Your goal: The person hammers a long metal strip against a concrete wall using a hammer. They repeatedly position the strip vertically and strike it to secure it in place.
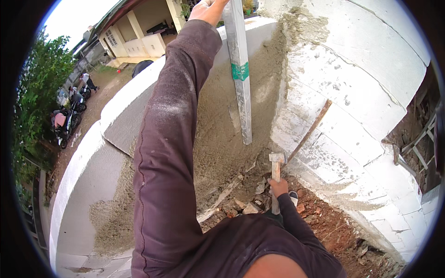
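Note:
My left hand is raised at the top edge, its fingers closed at the upper part of a long grey metal straightedge with a green band; the fingertips are partly cut off by the frame. The bar slants down in front of a plastered wall, its lower end near the corner. Low down, my right hand is wrapped round the wooden handle of a hammer, head up. Beside the hammer head, a thin brown stick leans against the white block wall.
A curved wall with a white top edge runs along my left. Broken rubble and reddish soil cover the ground. Beyond the wall are motorcycles, people and a house. Timber pieces show through a gap at right.

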A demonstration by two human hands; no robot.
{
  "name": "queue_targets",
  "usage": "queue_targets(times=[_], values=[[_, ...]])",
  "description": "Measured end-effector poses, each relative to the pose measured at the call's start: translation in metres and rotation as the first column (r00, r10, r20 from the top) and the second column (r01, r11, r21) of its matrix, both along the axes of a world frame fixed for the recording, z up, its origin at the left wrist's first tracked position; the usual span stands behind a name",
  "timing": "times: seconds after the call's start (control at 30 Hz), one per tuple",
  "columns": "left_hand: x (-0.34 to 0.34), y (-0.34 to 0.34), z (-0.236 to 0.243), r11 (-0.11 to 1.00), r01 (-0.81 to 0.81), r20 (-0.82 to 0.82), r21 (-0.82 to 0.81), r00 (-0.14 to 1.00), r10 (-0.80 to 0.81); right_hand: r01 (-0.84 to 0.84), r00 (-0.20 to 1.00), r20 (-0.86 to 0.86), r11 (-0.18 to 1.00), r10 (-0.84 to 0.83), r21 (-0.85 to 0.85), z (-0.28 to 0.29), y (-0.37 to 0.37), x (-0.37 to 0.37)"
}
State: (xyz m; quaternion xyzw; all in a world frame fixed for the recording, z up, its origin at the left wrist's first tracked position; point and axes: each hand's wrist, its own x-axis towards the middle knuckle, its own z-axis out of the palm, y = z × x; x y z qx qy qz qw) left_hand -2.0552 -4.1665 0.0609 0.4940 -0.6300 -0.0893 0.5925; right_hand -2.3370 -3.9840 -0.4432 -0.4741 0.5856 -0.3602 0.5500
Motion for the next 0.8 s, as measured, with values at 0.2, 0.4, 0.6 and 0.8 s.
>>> queue_targets(times=[0.2, 0.4, 0.6, 0.8], values=[[-0.013, 0.025, 0.002, 0.997, -0.073, 0.193, -0.023, 0.978, 0.076, 0.330, 0.942, -0.099, 0.937, -0.319, 0.116, -0.007, 0.050, -0.072], [0.002, -0.001, -0.012, 0.999, -0.035, 0.303, 0.026, 0.953, 0.026, 0.457, 0.889, -0.012, 0.888, -0.457, 0.054, -0.002, 0.059, -0.091], [-0.010, 0.024, -0.009, 0.979, 0.158, 0.184, -0.130, 0.974, -0.132, 0.428, 0.900, -0.094, 0.904, -0.426, 0.009, 0.017, 0.071, -0.075], [-0.006, 0.035, -0.002, 0.902, -0.225, 0.902, -0.369, 0.147, 0.406, 0.290, 0.947, -0.176, 0.952, -0.270, 0.102, 0.028, 0.069, -0.062]])
